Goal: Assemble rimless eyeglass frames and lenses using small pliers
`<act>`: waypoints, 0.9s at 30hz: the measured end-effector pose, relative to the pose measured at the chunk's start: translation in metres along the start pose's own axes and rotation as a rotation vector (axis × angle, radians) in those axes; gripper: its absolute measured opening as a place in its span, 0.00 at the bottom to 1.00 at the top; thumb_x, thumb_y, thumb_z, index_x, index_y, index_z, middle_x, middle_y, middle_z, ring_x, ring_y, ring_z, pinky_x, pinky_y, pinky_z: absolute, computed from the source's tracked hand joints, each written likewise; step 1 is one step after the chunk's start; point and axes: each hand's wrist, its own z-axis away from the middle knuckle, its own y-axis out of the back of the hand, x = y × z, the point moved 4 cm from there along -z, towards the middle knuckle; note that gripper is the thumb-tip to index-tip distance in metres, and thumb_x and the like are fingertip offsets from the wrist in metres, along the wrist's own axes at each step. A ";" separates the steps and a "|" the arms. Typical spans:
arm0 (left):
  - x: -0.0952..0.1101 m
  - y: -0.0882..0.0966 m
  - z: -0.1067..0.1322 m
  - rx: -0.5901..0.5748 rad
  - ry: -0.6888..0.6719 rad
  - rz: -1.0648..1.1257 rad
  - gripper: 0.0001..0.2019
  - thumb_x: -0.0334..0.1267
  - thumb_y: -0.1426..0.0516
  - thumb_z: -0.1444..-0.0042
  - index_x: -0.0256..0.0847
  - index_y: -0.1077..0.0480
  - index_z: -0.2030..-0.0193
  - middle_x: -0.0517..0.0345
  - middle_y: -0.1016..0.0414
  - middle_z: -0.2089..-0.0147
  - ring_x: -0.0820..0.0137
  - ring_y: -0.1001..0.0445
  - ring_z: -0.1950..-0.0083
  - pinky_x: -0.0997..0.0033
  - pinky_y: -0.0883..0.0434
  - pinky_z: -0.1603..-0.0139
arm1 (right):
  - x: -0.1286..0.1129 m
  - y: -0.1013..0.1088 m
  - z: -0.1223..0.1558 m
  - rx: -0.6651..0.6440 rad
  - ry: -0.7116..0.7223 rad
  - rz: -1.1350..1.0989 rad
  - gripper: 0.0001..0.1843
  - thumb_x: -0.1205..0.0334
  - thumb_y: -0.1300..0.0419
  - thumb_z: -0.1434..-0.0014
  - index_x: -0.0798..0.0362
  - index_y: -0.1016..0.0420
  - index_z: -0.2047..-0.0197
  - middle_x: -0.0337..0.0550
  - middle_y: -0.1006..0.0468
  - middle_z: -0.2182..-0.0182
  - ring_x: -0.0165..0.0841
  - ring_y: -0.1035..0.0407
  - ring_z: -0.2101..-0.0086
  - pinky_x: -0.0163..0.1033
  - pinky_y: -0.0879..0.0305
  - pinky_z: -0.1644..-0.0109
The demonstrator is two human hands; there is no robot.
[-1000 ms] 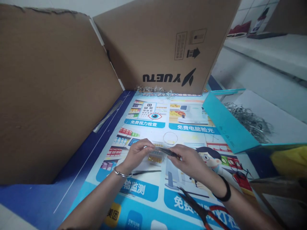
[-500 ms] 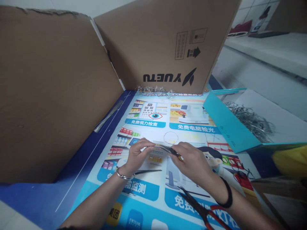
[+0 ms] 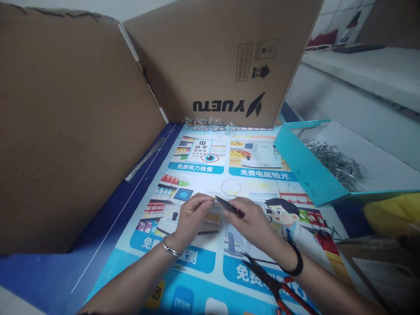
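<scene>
Workpiece (image 3: 215, 198): held above the printed surface (image 3: 126, 259), where the two hands meet. It is too small to identify from where I stand; little more than a fleck shows. Left hand (image 3: 193, 214): thumb and forefinger are pinched together on the workpiece, with no visible gap. Judged by size, the piece should be very light, easily dropped and perhaps easily bent; hold it by its edge with light pressure. Pliers (image 3: 229, 207): the dark tips point left, at the workpiece; contact cannot be confirmed. Expect a stiff, solid tool, best held by the handles, well behind the nose. Right hand (image 3: 251, 218): fingers are curled closely around the pliers. Scissors (image 3: 274, 286): lying on the surface, near the right forearm. Turquoise box (image 3: 305, 164): contains tangled thin wire (image 3: 337, 164), probably springy.
</scene>
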 end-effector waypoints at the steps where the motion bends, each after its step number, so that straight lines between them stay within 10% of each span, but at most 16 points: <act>1: 0.001 0.000 0.000 -0.002 -0.004 -0.007 0.05 0.36 0.43 0.44 0.40 0.26 0.64 0.56 0.25 0.64 0.69 0.28 0.61 0.69 0.31 0.57 | 0.000 0.001 0.000 0.007 0.002 -0.007 0.08 0.61 0.45 0.43 0.53 0.31 0.72 0.38 0.30 0.77 0.30 0.37 0.73 0.34 0.44 0.70; 17: 0.016 0.004 -0.004 -0.064 -0.098 -0.288 0.06 0.37 0.46 0.42 0.40 0.29 0.65 0.57 0.28 0.68 0.71 0.31 0.66 0.70 0.34 0.61 | 0.006 -0.001 -0.001 -0.013 0.030 0.049 0.07 0.61 0.45 0.43 0.53 0.33 0.72 0.39 0.31 0.75 0.30 0.37 0.72 0.34 0.44 0.69; 27: 0.034 0.007 0.004 0.029 -0.575 -0.693 0.03 0.31 0.47 0.44 0.41 0.33 0.67 0.59 0.30 0.75 0.70 0.34 0.71 0.67 0.38 0.63 | -0.007 0.008 0.007 0.112 0.114 0.308 0.06 0.66 0.47 0.43 0.54 0.29 0.65 0.47 0.27 0.67 0.38 0.34 0.63 0.40 0.39 0.60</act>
